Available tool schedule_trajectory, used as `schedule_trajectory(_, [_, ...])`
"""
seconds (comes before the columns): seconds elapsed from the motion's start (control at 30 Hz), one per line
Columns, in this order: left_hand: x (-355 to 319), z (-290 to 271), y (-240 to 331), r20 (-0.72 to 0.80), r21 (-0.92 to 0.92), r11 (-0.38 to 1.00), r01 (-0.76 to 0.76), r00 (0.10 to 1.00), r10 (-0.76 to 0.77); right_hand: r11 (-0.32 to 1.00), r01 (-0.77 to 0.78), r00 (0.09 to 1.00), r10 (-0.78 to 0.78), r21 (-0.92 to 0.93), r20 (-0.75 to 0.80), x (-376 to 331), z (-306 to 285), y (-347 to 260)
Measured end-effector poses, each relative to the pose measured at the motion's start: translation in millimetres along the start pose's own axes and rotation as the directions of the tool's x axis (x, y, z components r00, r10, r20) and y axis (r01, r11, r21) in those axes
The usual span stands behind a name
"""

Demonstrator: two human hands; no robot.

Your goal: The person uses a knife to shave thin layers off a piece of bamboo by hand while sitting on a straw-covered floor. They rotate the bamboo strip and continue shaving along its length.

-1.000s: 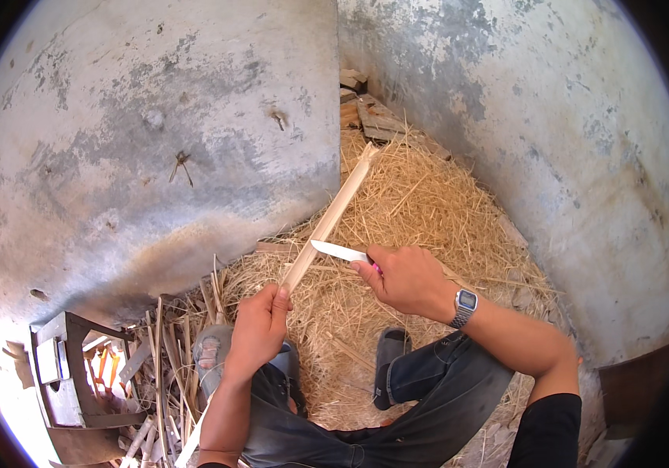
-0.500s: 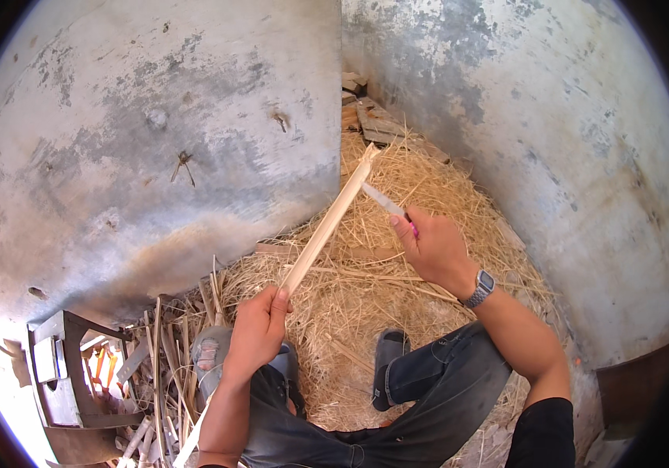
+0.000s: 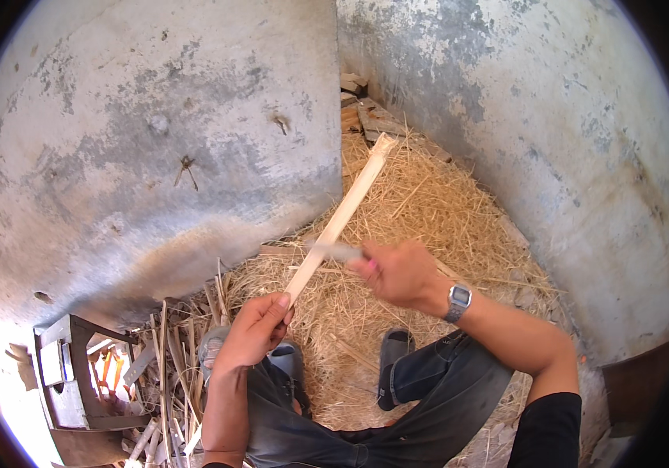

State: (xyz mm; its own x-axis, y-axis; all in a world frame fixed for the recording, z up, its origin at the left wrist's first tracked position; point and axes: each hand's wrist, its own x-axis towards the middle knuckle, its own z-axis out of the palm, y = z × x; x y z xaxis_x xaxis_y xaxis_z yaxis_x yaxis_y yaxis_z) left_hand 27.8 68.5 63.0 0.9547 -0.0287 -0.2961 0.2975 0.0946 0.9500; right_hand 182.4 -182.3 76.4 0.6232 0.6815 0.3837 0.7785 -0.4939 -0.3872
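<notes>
My left hand is closed around the lower end of a long, pale strip of split wood or bamboo. The strip slants up and away to the right, and its far end looks rough and splintered. My right hand grips a knife by its handle, part of which shows pink between the fingers. Smeared by motion, the knife blade lies across the strip, a little above my left hand. A silver digital watch is on my right wrist.
Dry shavings cover the floor around my sandalled feet. Thin sticks and strips pile up on my left beside a dark wooden frame. Worn plaster walls meet in the corner ahead, where broken boards lie.
My right hand has brought the knife down and left, from near the strip's far end to its lower part. The strip has turned slightly, its far end shifting right.
</notes>
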Motion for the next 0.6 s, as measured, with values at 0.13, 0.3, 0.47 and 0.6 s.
schedule_trajectory(0.13, [-6, 1, -5, 0.033, 0.022, 0.999, 0.028, 0.999, -0.029, 0.993, -0.116, 0.93, 0.1, -0.026, -0.353, 14, -36, 50])
schedule_trajectory(0.3, [-6, 1, -6, 0.055, 0.024, 0.999, 0.035, 0.998, -0.036, 0.981, -0.116, 0.915, 0.165, 0.153, -0.368, 4, -40, 26])
schedule_trajectory(0.47, [-5, 3, -3, 0.101, -0.037, 0.999, 0.035, 0.994, -0.031, 0.979, 0.073, 0.982, -0.038, 0.188, -0.183, -9, -30, 11])
schedule_trajectory(0.6, [-13, 7, 9, 0.145, -0.047, 0.998, 0.051, 0.988, -0.043, 0.922, 0.388, 0.919, -0.386, 0.007, -0.081, -11, -10, -7])
